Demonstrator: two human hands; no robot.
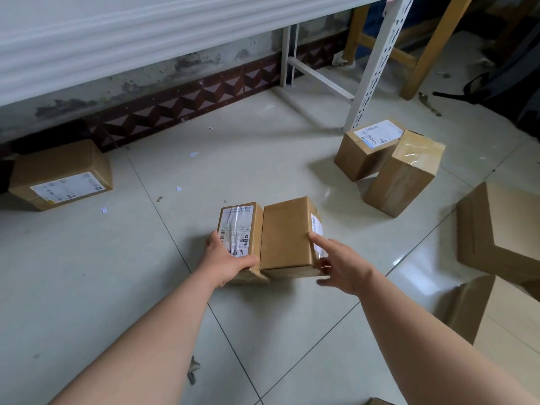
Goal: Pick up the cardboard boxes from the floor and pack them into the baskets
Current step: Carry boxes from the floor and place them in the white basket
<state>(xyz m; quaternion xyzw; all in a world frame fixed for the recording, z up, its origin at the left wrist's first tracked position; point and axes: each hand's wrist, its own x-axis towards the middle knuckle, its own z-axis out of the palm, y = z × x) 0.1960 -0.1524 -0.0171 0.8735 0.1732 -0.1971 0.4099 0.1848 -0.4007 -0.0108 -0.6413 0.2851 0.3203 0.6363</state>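
Note:
Two small cardboard boxes lie side by side on the tiled floor in front of me. The labelled left box (242, 229) has my left hand (225, 263) wrapped over its near left corner, thumb across the top. The plain right box (286, 236) has my right hand (340, 266) at its right side, index finger stretched along the top edge and the other fingers spread against the side. No basket is in view.
A labelled box (62, 175) lies by the wall at far left. Two more boxes (366, 149) (404, 173) lean together near a white rack leg (377, 62). A larger box (502, 232) sits at right. Wooden stool legs and a dark bag stand behind.

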